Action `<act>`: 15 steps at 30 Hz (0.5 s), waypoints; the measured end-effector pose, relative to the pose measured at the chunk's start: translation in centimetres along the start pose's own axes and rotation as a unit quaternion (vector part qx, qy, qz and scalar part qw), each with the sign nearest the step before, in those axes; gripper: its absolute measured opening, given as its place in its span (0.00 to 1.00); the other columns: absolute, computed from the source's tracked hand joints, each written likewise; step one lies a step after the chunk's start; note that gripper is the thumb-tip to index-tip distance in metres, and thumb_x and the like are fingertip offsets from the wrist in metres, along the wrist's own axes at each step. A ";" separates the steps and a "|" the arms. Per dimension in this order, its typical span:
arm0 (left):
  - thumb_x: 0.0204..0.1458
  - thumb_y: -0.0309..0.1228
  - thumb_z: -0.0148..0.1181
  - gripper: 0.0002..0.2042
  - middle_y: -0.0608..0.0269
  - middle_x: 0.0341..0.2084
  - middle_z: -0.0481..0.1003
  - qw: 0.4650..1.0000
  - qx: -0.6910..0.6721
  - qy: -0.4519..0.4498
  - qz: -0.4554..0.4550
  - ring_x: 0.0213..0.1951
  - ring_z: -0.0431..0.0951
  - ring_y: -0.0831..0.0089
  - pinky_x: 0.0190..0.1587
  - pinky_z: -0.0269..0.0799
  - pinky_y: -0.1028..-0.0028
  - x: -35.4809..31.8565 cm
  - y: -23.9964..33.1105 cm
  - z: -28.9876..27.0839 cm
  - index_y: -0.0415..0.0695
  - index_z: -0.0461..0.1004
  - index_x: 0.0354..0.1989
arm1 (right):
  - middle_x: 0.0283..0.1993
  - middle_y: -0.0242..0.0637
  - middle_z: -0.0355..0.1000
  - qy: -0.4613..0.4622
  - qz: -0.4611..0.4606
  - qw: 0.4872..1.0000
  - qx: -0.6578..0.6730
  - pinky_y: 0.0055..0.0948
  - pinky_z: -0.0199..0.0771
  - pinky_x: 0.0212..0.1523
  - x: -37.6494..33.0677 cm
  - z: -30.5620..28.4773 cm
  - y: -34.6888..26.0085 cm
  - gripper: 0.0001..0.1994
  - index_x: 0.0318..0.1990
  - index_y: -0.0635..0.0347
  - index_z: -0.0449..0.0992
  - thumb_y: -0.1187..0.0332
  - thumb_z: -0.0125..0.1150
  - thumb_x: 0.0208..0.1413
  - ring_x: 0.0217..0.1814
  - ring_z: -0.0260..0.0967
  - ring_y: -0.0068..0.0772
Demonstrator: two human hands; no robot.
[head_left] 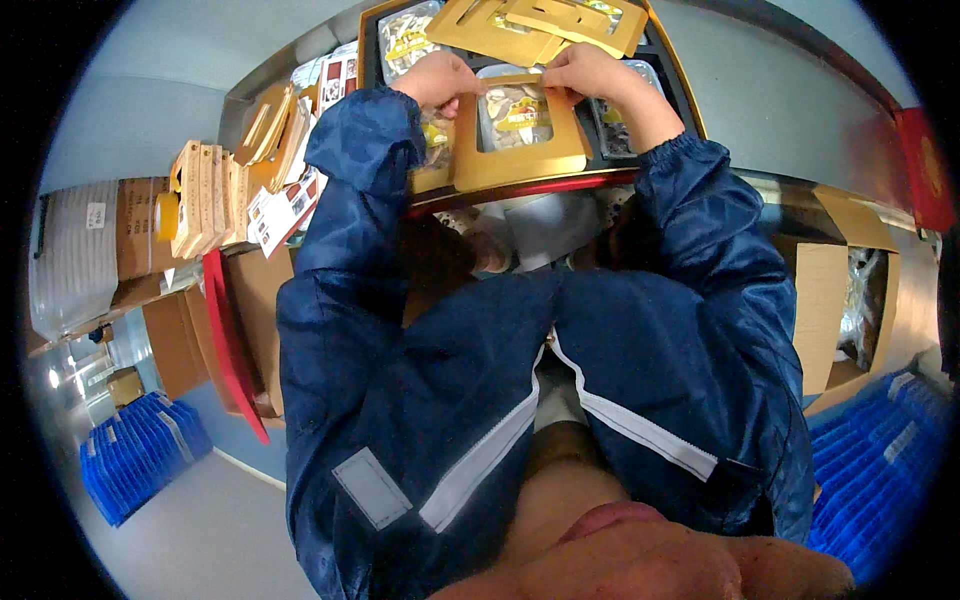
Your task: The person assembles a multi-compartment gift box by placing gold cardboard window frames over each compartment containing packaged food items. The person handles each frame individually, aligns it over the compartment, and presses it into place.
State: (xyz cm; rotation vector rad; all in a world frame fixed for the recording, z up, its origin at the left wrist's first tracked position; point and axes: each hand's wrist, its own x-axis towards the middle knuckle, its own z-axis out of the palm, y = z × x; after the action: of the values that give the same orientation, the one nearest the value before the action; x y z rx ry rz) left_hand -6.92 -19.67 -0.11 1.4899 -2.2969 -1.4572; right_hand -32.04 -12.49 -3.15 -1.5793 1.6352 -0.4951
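A gold card frame [520,172] with a square window stands tilted at the near edge of a large gift box with a gold rim [697,112] and dark lining. My left hand [440,82] pinches its upper left corner, and my right hand [595,76] pinches the upper right one. Through the window shows a clear pack of pale dried slices [515,117] with a yellow label. More clear packs, one at the back left [405,42] and one at the right [615,130], sit in the box. Loose gold card frames [490,32] lie across its far side.
Stacked folded cards [205,200], a yellow tape roll [166,216] and printed leaflets [285,212] lie left of the box. An open carton [815,310] with clear packs stands at the right. Blue crates [140,455] are on the floor at both sides.
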 end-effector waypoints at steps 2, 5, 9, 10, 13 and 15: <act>0.53 0.36 0.69 0.13 0.65 0.15 0.73 1.000 0.023 0.012 0.000 0.14 0.71 0.79 0.19 0.70 0.76 0.7 0.5 0.0 0.37 0.79 0.30 | 0.35 0.43 0.81 0.036 -0.007 0.996 -0.085 0.31 0.82 0.35 0.8 0.1 0.1 0.17 0.42 0.66 0.84 0.59 0.65 0.55 0.31 0.80 0.36; 0.55 0.36 0.67 0.11 0.67 0.17 0.74 0.998 0.049 0.015 0.024 0.15 0.71 0.80 0.20 0.68 0.78 2.3 0.4 0.1 0.39 0.79 0.32 | 0.38 0.50 0.81 0.156 -0.058 0.966 -0.197 0.37 0.83 0.40 0.3 0.4 0.4 0.20 0.46 0.65 0.83 0.55 0.62 0.57 0.35 0.81 0.44; 0.54 0.36 0.68 0.12 0.66 0.20 0.76 0.989 0.082 0.093 0.082 0.19 0.76 0.77 0.23 0.71 0.76 2.9 0.5 1.0 0.38 0.79 0.34 | 0.40 0.50 0.81 0.243 -0.050 0.953 -0.174 0.41 0.81 0.46 -1.4 0.5 -0.4 0.23 0.54 0.57 0.80 0.53 0.61 0.57 0.41 0.81 0.48; 0.54 0.36 0.68 0.12 0.65 0.20 0.76 0.979 0.109 0.133 0.112 0.20 0.76 0.77 0.24 0.71 0.75 3.0 -0.1 1.0 0.38 0.79 0.34 | 0.41 0.50 0.81 0.226 -0.030 0.953 -0.201 0.41 0.81 0.46 -1.8 0.2 -0.9 0.22 0.54 0.57 0.80 0.53 0.62 0.57 0.42 0.81 0.47; 0.52 0.35 0.69 0.13 0.62 0.22 0.77 0.937 0.180 0.239 0.179 0.23 0.77 0.73 0.28 0.74 0.71 1.8 -0.8 1.4 0.37 0.80 0.35 | 0.46 0.49 0.80 0.224 -0.029 0.935 -0.273 0.41 0.81 0.45 -2.8 -1.1 -2.4 0.21 0.53 0.56 0.80 0.53 0.64 0.56 0.46 0.80 0.45; 0.52 0.36 0.69 0.13 0.61 0.22 0.77 0.974 0.134 0.150 0.106 0.25 0.78 0.71 0.31 0.75 0.70 -0.4 0.9 0.9 0.37 0.80 0.36 | 0.48 0.48 0.79 0.293 -0.103 0.900 -0.307 0.40 0.81 0.45 -2.3 -1.9 -2.8 0.20 0.51 0.55 0.81 0.53 0.64 0.57 0.49 0.79 0.43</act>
State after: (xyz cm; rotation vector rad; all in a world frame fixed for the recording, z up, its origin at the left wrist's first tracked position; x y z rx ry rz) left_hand -7.72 -18.65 0.19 1.3547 -2.4365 -0.8328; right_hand -31.88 -11.11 0.67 -2.2358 2.2373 -0.6492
